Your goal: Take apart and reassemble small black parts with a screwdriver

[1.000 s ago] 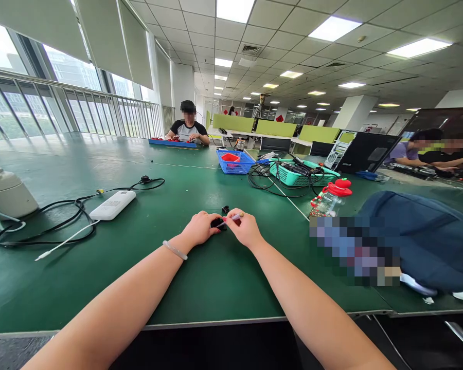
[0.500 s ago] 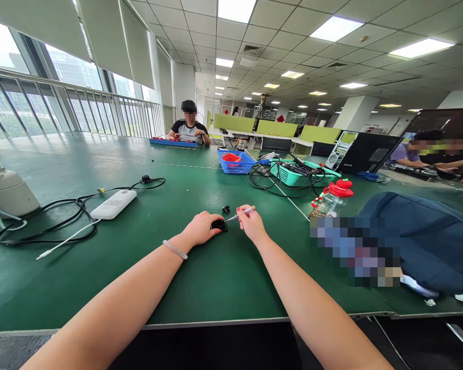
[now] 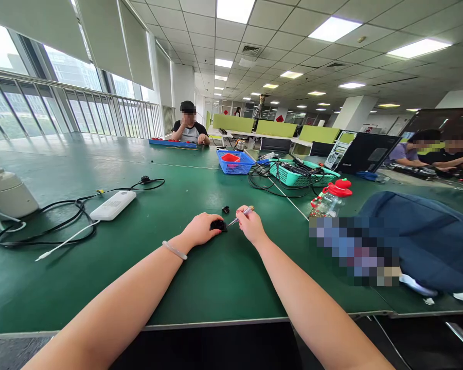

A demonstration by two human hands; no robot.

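Note:
My left hand [image 3: 202,229] grips a small black part [image 3: 218,225] low over the green table, thumb and fingers closed on its left side. In my right hand [image 3: 250,224] is a slim screwdriver [image 3: 234,222] with a pale handle, pinched between the fingers. Its metal shaft slants down to the left, and the tip is at the right edge of the black part; whether it touches cannot be made out. Just beyond lies another small black piece [image 3: 226,209], apart from both hands.
To the left lie a white power bank [image 3: 113,205] and black cables. Farther back stand a blue basket [image 3: 235,167] and a teal basket [image 3: 293,177] with cables. At right are a red-lidded jar [image 3: 327,201] and a dark blue bag [image 3: 424,236]. Across the table sits a person [image 3: 189,129].
The black part has tilted a little in my left hand. The screwdriver has shifted slightly and points more steeply down. Across the table, the person has raised one hand to the face.

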